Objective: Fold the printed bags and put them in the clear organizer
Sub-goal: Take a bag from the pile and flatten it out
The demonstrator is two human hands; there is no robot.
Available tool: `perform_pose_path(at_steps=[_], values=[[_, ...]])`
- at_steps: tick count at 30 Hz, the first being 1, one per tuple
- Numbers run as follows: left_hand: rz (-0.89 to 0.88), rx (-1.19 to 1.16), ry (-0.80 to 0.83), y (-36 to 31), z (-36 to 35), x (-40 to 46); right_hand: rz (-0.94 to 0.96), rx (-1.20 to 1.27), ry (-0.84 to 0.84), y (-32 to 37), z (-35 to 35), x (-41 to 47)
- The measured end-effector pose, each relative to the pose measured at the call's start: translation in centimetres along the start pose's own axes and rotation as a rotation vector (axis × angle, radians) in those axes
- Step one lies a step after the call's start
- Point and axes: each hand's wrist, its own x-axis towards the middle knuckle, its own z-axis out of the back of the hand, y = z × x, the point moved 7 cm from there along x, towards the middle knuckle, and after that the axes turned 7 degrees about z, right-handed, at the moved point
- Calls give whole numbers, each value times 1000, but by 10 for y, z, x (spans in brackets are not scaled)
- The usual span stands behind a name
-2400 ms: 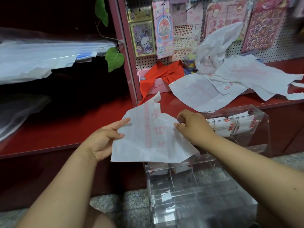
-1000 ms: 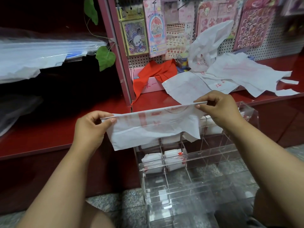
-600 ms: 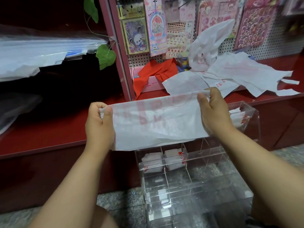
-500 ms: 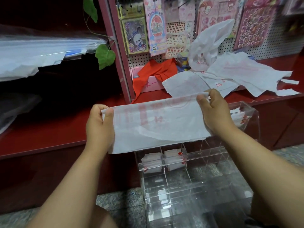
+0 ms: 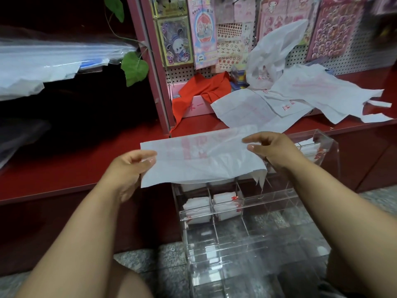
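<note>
Left hand (image 5: pixel 126 168) and right hand (image 5: pixel 277 150) fingers are pinching the folded white red-printed plastic bag (image 5: pixel 202 158) at 9 and 3 o'clock, above the clear acrylic compartment organizer (image 5: pixel 247 233).

I'm looking into a small shop, a stationery or gift stall by the look of it. The white pegboard (image 5: pixel 296 59) is my marker: packaged sticker sheets (image 5: pixel 335 29) and a cartoon-dog card pack (image 5: pixel 177 41) hang from its hooks as goods on display. Below the pegboard runs a red shelf (image 5: pixel 64 166), strewn with white printed carrier bags (image 5: pixel 311 93). Left of the pegboard, stacked clear plastic sleeves (image 5: pixel 53 61) lie on another shelf. Speckled stone floor (image 5: pixel 154 261) shows beneath.
</note>
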Motion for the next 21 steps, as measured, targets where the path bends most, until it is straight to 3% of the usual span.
perform_pose_path(at_steps=[10,15,21], values=[[-11,48,15,-5,12,-6,30,-94,55,-2,2,1],[-143,199,-75,-14,14,-9,95,-195,34,0,4,4],[-313,522,-237,-41,12,-21,258,-504,44,14,4,10]])
